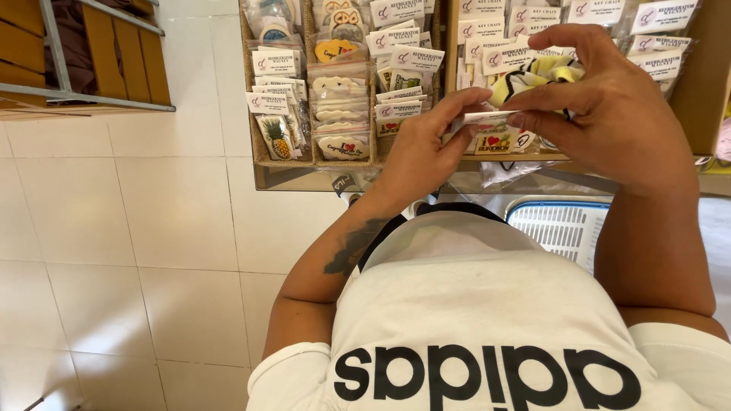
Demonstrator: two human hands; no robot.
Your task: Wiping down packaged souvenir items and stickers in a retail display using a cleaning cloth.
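Your left hand (419,156) and right hand (601,106) both pinch one small packaged souvenir (487,125) between fingertips just above the display tray (320,161), and I judge that a loosened pinch could drop it among the packets beneath.

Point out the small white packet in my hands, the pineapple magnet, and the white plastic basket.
White packet (487,118), head view, its top edge.
Pineapple magnet (276,138), head view, the yellow fruit.
White plastic basket (560,228), head view, its slotted wall.
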